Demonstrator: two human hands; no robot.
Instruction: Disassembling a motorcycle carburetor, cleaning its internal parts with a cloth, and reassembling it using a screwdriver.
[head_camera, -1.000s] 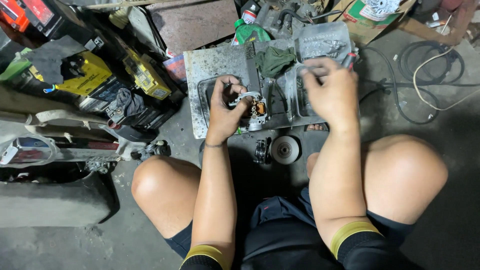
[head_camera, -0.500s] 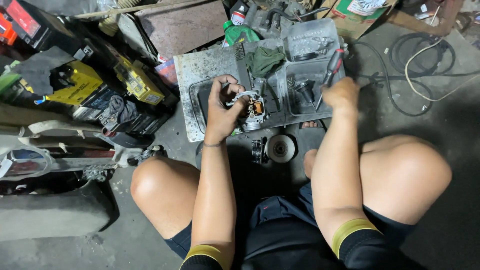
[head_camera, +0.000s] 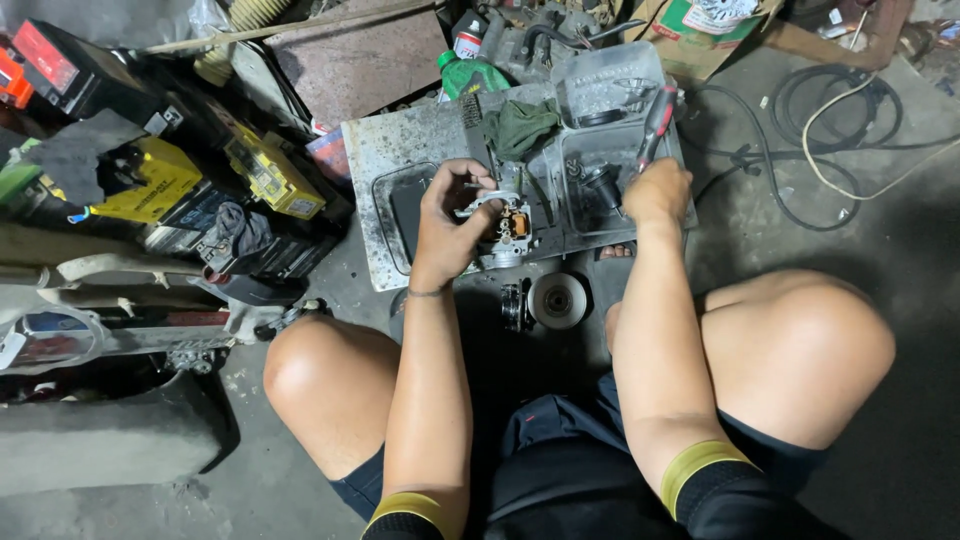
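Note:
My left hand (head_camera: 448, 222) grips a small metal engine part (head_camera: 505, 232), likely a carburetor, resting on a worn metal tray (head_camera: 378, 150) on the floor. My right hand (head_camera: 655, 190) is closed around a red-and-black handled screwdriver (head_camera: 655, 122), whose tip is hidden below the fist, near a black round part (head_camera: 603, 187) in a clear plastic tray (head_camera: 610, 92). A green rag (head_camera: 520, 125) lies on the metal tray between the hands.
A round metal disc (head_camera: 557, 299) and a small cylinder lie on the floor below the tray. Black and yellow batteries (head_camera: 260, 170) are piled at left. Coiled cables (head_camera: 825, 130) lie at right, a green bottle (head_camera: 470, 72) and cardboard box (head_camera: 705, 30) behind.
My right hand has dropped from the clear tray's upper edge to its near side, closed on the screwdriver. The left hand has stayed on the metal part.

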